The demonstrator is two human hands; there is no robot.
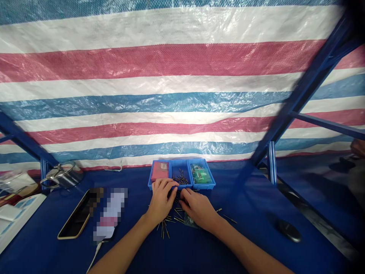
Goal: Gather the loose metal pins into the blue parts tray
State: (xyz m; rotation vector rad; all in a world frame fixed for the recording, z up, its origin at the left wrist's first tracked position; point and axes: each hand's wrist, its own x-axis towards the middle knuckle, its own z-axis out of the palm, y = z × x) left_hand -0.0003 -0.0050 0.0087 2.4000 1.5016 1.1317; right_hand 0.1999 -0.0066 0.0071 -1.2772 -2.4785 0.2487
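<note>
My left hand rests at the front edge of the blue bins, its fingers bent and the thumb apart from them; I see nothing held in it. Beside it, my right hand has its fingers curled together over the table, and what they hold, if anything, is hidden. Thin metal rods, like small drill bits, lie scattered around and under both hands. More of these rods lie in the middle blue bin. A small clear plastic bag is partly covered by my right hand.
The left bin holds red packets, the right one green packets. Two phones, one dark-screened and one cabled, lie at left near a lidded metal pot. A black mouse lies right. Blue frame posts flank the table.
</note>
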